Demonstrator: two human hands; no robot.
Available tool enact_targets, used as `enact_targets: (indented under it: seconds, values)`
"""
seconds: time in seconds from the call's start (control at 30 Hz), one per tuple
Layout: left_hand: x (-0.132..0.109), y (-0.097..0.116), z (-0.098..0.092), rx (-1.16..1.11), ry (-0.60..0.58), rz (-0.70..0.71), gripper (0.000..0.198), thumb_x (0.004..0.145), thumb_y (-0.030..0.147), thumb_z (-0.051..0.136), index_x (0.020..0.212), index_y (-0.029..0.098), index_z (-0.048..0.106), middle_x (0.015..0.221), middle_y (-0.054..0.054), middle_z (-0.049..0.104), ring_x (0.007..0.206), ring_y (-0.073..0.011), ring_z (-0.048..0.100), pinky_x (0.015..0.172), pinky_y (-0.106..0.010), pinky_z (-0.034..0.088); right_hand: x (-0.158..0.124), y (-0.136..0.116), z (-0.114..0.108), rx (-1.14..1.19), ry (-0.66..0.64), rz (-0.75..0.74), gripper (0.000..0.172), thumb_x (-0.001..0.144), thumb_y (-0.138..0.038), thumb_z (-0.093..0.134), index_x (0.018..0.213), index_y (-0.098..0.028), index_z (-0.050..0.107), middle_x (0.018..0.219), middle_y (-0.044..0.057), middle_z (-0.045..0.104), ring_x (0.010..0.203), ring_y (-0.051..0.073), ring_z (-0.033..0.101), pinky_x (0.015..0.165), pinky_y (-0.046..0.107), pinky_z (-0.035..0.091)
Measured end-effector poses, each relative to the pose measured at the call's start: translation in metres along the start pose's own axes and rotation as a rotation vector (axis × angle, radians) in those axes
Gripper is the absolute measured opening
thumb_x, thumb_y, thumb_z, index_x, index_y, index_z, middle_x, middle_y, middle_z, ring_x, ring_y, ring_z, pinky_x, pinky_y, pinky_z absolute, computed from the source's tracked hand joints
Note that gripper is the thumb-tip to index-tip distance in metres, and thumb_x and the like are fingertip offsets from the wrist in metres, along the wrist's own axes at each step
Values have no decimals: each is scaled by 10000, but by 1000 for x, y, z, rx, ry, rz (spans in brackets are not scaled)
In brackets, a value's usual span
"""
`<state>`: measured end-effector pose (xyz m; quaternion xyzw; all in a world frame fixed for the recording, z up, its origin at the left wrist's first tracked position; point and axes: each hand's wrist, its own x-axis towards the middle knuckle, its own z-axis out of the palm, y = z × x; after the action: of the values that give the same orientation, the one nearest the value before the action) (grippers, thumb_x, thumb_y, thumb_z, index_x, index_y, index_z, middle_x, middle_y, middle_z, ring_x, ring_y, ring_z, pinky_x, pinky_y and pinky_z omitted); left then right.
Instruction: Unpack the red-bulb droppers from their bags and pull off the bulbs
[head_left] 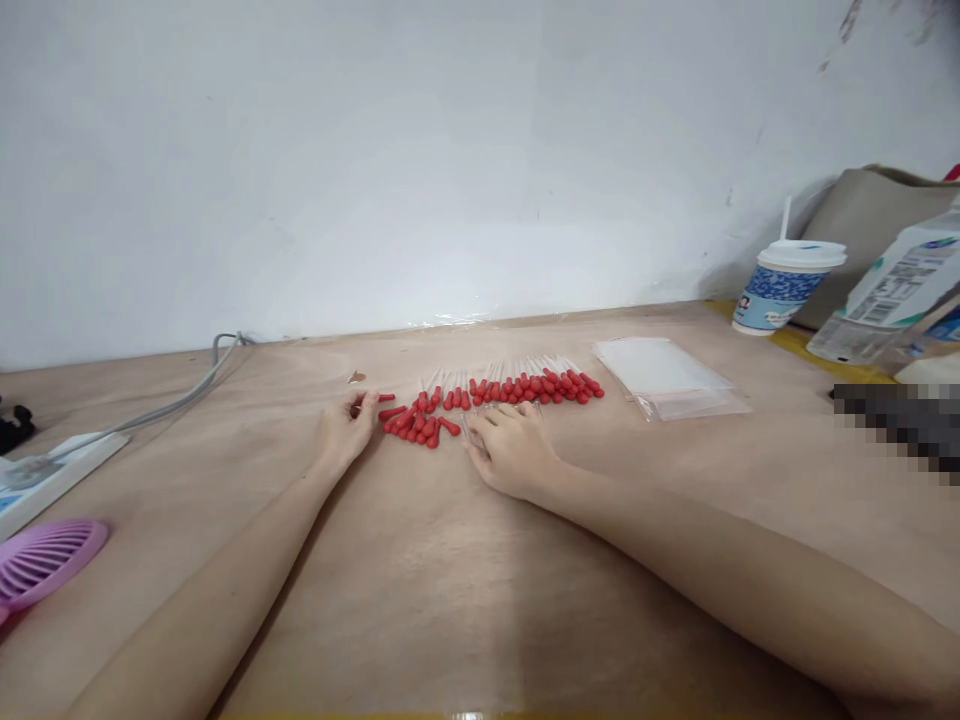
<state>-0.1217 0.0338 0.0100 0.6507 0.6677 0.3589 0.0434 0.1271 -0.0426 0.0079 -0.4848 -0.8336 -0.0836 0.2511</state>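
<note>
- I see a bare plywood table (420,600) running up to a plain white wall (375,150).
- Well out to the left of my left grip (346,425), a grey cable (180,395) trails to a white power strip (56,470). A purple fan (41,560) sits nearer to me.
- Beyond my right grip (510,445) and off to its right lies a flat stack of clear plastic bags (664,375). Farther right stand a lidded cup (784,285) with a straw and a tilted carton (892,290).
- The droppers (517,385) have thin clear stems and red rubber bulbs. They lie in a loose row just beyond the right grip, bunching into a small heap between the two grips.
- The left grip is curled, with its fingertips at a lone red bulb beside the heap. I cannot tell whether it is pinching it.
- The right grip rests knuckles up on the table with its fingers bent at the heap's near edge. I cannot tell whether it holds anything.
</note>
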Motion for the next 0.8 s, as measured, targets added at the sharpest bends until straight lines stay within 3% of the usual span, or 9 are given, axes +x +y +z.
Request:
enact_targets:
  seconds: [0.1,0.23,0.33,0.47,0.63,0.8]
  values:
    - [10,-13,2,35,85,28,334,788,398,446,927,171,646,850,-83,634,770,-222,612,690,-332,478,-2,0,-3,52,-27,19,308,826,-430,462,944,-172,580,942,74,634,910,215,503,745,352,239]
    - [26,-26,13,-4,-19,133,360,780,343,471,1076,176,591,1130,-96,575,1028,-228,555,886,-348,434,-3,0,-5,60,-43,14,407,806,-534,450,918,-169,592,946,85,625,883,216,500,737,355,240]
    - [34,-27,17,-47,-146,185,382,801,354,433,1096,164,585,1076,-83,623,953,-207,595,851,-327,461,-5,-1,-4,63,-25,14,425,793,-557,457,906,-171,594,947,80,620,871,211,499,740,356,238]
    - [32,-22,14,-89,-224,221,411,816,423,399,1037,158,622,1010,-79,658,941,-213,598,852,-329,461,-6,-1,-3,68,5,12,387,808,-522,460,897,-173,602,932,71,623,872,202,500,749,357,234]
    - [18,-14,9,-153,-269,232,466,770,511,453,1007,153,634,1012,-78,665,905,-217,615,820,-321,479,-8,0,-3,92,57,20,371,819,-499,458,928,-179,611,916,65,628,872,199,502,763,351,237]
    - [8,-9,5,-217,-235,150,437,725,536,504,889,163,662,867,-54,695,791,-204,635,739,-292,495,-10,4,0,108,105,37,354,806,-484,488,910,-174,621,893,65,633,866,199,506,765,348,236]
